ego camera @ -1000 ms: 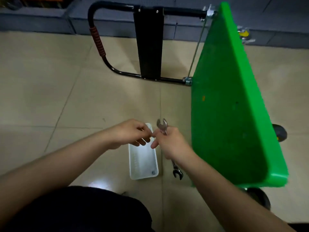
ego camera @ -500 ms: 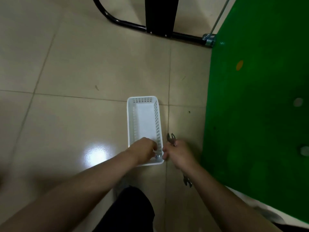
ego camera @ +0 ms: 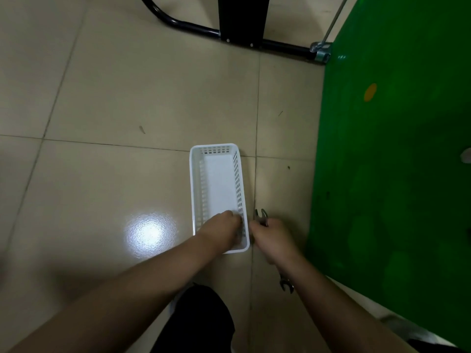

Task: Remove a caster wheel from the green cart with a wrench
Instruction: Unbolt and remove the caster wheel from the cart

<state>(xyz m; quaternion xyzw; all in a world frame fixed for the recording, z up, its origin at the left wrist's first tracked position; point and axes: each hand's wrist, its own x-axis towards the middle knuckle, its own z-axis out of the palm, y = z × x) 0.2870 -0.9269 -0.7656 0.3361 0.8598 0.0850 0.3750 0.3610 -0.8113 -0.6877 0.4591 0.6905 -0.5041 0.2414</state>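
The big green plastic cart [ego camera: 397,154] stands tipped on your right, no caster in view. Set your left hand [ego camera: 221,231] low in the white slotted plastic basket [ego camera: 216,159]; whether its grip holds anything I cannot tell. Keep your right hand [ego camera: 274,239] wrapped around the steel open-end wrench [ego camera: 262,217].

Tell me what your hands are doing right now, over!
Right hand grips the wrench. Left hand reaches into the white basket; fingers hidden. Green cart on its side, no caster wheel in view. Nothing blocking.
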